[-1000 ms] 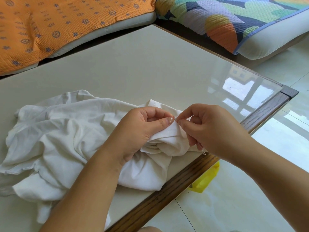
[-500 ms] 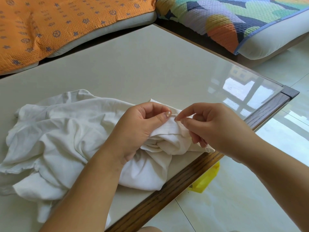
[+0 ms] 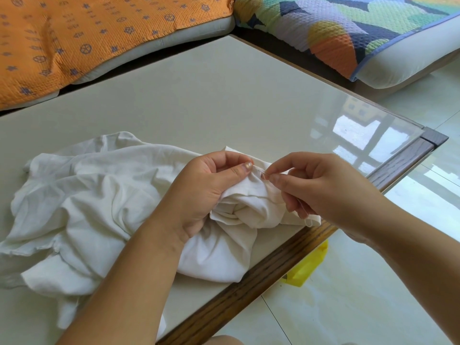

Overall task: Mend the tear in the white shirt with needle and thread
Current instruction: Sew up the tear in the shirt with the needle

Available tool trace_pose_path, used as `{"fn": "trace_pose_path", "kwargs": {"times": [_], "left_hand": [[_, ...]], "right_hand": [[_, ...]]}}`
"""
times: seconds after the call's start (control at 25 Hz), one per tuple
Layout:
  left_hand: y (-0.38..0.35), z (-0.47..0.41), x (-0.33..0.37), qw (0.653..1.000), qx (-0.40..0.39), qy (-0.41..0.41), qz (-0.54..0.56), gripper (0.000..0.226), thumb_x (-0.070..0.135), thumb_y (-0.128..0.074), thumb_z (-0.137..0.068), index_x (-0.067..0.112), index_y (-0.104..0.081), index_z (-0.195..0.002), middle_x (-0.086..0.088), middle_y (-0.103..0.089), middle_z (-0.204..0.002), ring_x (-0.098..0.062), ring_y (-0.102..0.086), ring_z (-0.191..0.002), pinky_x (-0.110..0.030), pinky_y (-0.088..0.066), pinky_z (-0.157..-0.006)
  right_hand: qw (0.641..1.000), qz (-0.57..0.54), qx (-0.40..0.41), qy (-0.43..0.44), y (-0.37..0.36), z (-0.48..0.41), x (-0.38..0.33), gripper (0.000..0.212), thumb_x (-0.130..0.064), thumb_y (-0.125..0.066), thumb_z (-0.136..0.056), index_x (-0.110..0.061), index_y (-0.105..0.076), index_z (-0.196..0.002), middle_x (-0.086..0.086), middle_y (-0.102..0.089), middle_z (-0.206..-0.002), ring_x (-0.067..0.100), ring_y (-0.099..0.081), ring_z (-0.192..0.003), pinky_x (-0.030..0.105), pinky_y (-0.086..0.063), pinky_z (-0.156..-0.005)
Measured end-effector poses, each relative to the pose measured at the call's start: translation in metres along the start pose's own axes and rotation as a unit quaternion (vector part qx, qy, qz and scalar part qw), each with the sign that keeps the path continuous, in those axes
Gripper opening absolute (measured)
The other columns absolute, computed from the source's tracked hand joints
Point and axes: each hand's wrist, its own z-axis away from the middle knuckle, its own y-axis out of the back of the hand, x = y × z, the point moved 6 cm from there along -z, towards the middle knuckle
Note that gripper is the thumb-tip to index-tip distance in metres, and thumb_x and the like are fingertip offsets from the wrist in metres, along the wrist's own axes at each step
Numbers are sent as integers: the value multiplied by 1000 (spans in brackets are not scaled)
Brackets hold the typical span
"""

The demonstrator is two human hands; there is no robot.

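Observation:
The white shirt (image 3: 82, 210) lies crumpled on the glass-topped table (image 3: 199, 100), with a bunched fold raised near the table's front right edge. My left hand (image 3: 206, 188) grips that fold, thumb pressed on top of the cloth. My right hand (image 3: 316, 185) pinches a thin needle (image 3: 261, 171) between thumb and forefinger. The needle's tip sits in the cloth just beside my left thumbnail. A short loop of white thread (image 3: 308, 221) hangs below my right hand. The tear itself is hidden in the folds.
The table's wooden edge (image 3: 261, 277) runs diagonally under my wrists. A yellow object (image 3: 307, 267) lies on the tiled floor below it. An orange cushion (image 3: 74, 38) borders the table at the back left, a multicoloured cushion (image 3: 348, 33) at the back right.
My right hand has drawn slightly right and away from my left thumb, exposing the needle between them. My left hand has kept its hold on the fold.

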Motion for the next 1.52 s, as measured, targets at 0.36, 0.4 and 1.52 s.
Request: {"fn": "trace_pose_path", "kwargs": {"times": [0.36, 0.4, 1.52], "left_hand": [[-8, 3, -3, 999, -28, 16, 16, 6, 14, -68, -81, 11, -72, -84, -6, -72, -77, -14, -69, -70, -22, -56, -61], [-9, 3, -3, 999, -28, 18, 14, 6, 13, -68, -82, 10, -72, -84, -6, -72, -77, -14, -69, -70, -22, -56, -60], [-14, 7, -4, 982, 51, -50, -174, 6, 24, -80, -81, 18, -79, -82, 9, -64, -57, -5, -60, -59, -21, -49, -61]], "right_hand": [[998, -68, -8, -11, -6, -1, 4, 14, -22, -61, -94, -16, -68, -83, 4, -62, -55, 14, -49, -45, 20, -38, -45], [997, -76, -7, -13, -7, -1, 4, 14, -20, -60, -94, -14, -67, -83, 4, -62, -56, 14, -49, -45, 20, -38, -45], [990, 129, 47, 34, 3, 1, -13, 6, -33, -70, -85, -33, -72, -79, -6, -72, -66, 7, -69, -61, 35, -59, -70]]}}
